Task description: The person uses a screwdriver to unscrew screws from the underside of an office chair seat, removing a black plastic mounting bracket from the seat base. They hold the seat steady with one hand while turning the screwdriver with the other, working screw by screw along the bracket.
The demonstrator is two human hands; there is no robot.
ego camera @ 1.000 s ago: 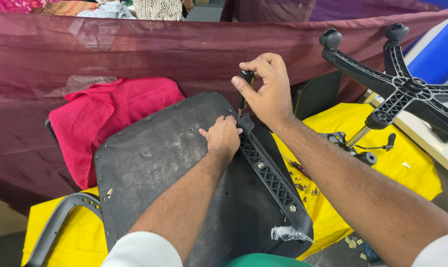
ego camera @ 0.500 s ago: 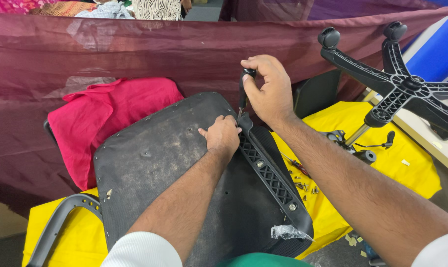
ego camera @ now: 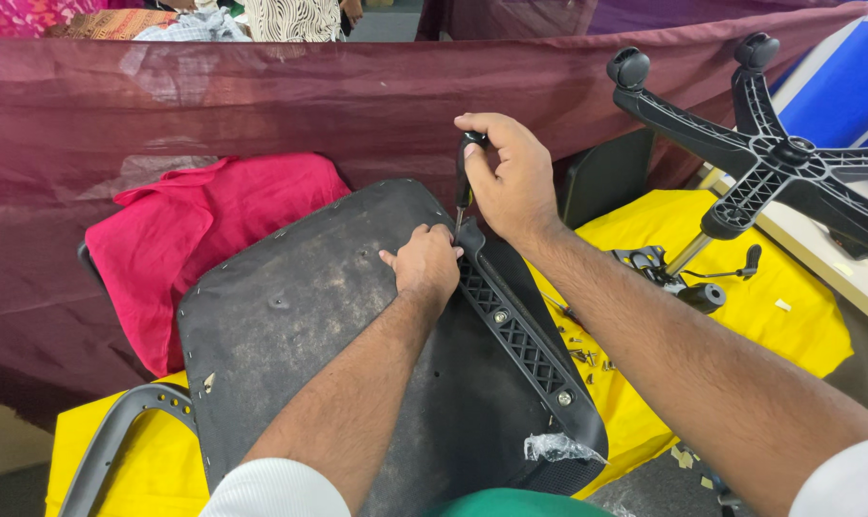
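A black chair seat (ego camera: 329, 325) lies upside down on a yellow-covered table (ego camera: 788, 316). A black ribbed plastic bracket (ego camera: 511, 330) runs along its right side, held by screws. My left hand (ego camera: 424, 263) presses on the seat at the bracket's far end, fingers curled. My right hand (ego camera: 511, 177) grips a black-handled screwdriver (ego camera: 465, 182) that stands upright, its tip at the bracket's far end beside my left fingers.
A black star-shaped chair base with casters (ego camera: 769, 153) lies at the right. Loose screws (ego camera: 582, 349) and a black lever mechanism (ego camera: 678, 278) rest on the yellow cloth. A pink cloth (ego camera: 204, 239) lies left. A grey armrest (ego camera: 118, 440) sticks out front left. A maroon curtain (ego camera: 262, 105) hangs behind.
My right hand has shifted slightly on the screwdriver handle, wrist turning. My left hand and the seat stay where they were.
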